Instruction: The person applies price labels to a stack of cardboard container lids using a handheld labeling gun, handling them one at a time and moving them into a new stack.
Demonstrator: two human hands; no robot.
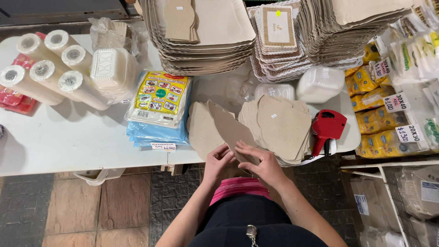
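A: What have the hands got?

B: One brown card sheet, kite-shaped, tilted up off the table edge. The left hand pinches its lower left edge, fingers curled tight around it. The right hand lies over the lower right part, fingers spread flat on the sheet with the thumb tucked under, so both are closed on that same sheet.

A: Where is it relative to the red gun?

B: Left of the gun, past the fanned card pile that lies just beside the gun. Another flat sheet lies further left still, touching the held one from behind. Beyond that, a yellow-and-blue packet.

A: How would you handle it well?

B: My judgement: the card looks thin and stiff, so keep the pinch light at the edge and let the flat hand steady it. Lift it clear of the pile before turning, or the corner may drag the sheets under it out of the fan.

A: And the arms?

B: Both forearms come up from the bottom of the view, elbows out, wrists meeting close together at the table edge. The left wrist is bent inward, the right one straighter with knuckles up.

A: Anything else near?

B: Tray stacks far above the gun, white rolls far left
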